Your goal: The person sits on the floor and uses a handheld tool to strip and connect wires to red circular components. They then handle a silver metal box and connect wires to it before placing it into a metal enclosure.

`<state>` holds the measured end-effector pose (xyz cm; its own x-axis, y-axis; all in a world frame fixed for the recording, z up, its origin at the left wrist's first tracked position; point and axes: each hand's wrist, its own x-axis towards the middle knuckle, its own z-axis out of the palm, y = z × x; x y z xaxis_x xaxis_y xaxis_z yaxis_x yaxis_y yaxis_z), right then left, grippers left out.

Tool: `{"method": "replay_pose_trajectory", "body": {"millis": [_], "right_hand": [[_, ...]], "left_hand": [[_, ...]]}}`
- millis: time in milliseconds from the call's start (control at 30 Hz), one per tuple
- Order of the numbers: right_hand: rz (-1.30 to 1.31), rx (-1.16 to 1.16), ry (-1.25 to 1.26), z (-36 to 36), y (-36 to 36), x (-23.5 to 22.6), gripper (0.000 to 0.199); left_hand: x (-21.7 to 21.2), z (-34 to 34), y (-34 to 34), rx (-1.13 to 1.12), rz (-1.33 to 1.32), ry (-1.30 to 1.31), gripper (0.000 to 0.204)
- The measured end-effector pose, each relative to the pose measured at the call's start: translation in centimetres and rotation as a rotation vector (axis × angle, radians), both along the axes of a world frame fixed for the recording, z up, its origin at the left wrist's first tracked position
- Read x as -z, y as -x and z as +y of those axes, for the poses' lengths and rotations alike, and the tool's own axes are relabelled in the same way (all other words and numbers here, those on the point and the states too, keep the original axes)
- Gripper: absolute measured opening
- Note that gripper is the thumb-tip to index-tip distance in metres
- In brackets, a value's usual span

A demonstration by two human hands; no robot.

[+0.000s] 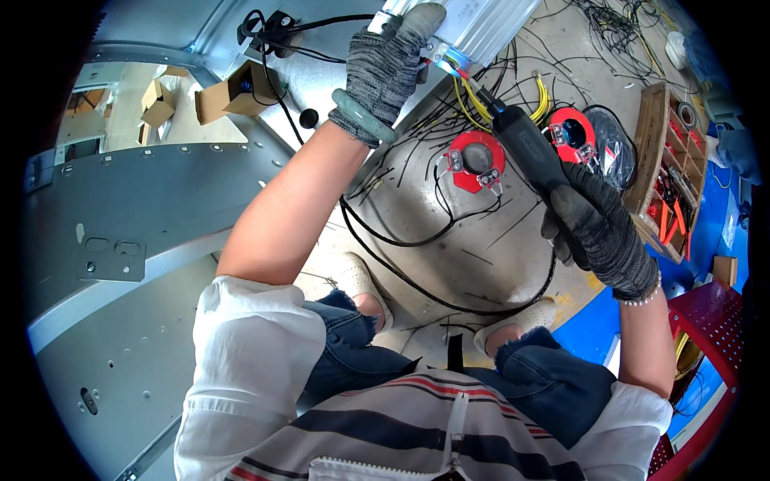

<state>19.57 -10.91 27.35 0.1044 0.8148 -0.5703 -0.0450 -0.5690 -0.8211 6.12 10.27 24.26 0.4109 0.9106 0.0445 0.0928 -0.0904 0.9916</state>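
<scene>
Gloves cover both hands: the left hand, at twelve o'clock, has its fingers wrapped over the end of a ribbed silver metal housing, while the right hand, at three o'clock, is clenched around a black power screwdriver whose tip meets the coloured wires leaving that housing. Slipping looks the likeliest trouble: the bit could skid off and nick wire insulation, since the housing is steadied by one hand only. Loose black cable offcuts underfoot could snag. Count: two red ring coils, one wooden parts tray, two cardboard boxes.
</scene>
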Motion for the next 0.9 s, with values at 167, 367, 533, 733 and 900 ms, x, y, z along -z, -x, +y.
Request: {"method": "replay_pose_trajectory", "body": {"millis": [167,367,533,733,900], "right_hand": [[0.03,-0.015,-0.033,0.2,-0.2,-0.1,0.048],[0.025,-0.013,-0.009,0.3,0.0,0.1,0.047],[0.026,-0.013,-0.016,0.2,0.0,0.2,0.046],[0.013,-0.009,-0.026,0.1,0.1,0.4,0.046],[0.023,0.002,-0.04,0.0,0.0,0.5,0.047]], "left_hand": [[-0.6,0.2,0.8,0.158,0.017,-0.003,0.042],[0.5,0.8,1.0,0.121,0.081,0.047,0.048],[0.5,1.3,1.3,0.167,0.273,-0.18,0.052],[0.8,1.1,1.2,0.125,0.19,-0.15,0.051],[-0.3,-0.7,0.0,0.055,-0.076,-0.117,0.049]]}}
